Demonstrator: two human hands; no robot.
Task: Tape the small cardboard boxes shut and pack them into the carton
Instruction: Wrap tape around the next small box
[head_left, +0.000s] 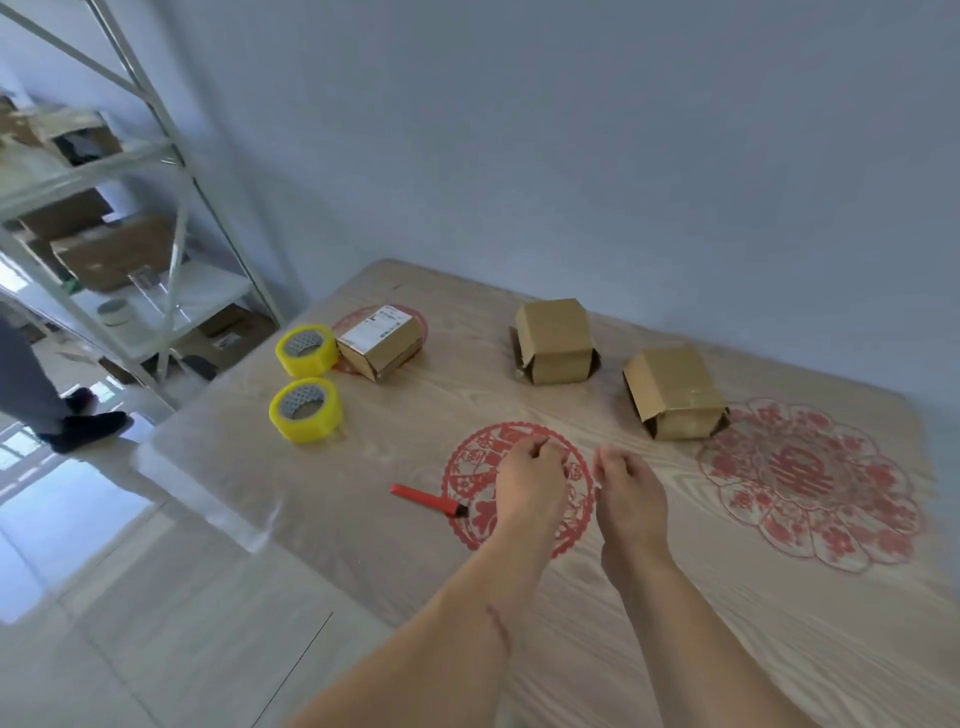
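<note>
Both hands (576, 483) hover loosely curled, holding nothing; boxes (556, 340) near counter's far edge look light, stiff: grip their sides

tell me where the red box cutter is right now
In the head view, the red box cutter lies flat on the table, just left of the left hand, below the nearer yellow tape roll.

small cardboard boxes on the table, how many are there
3. The small brown cardboard box with a white label lies beside the far yellow tape roll; a plain one is mid-table; another sits at the right, by the large red paper-cut. None looks hidden.
</note>
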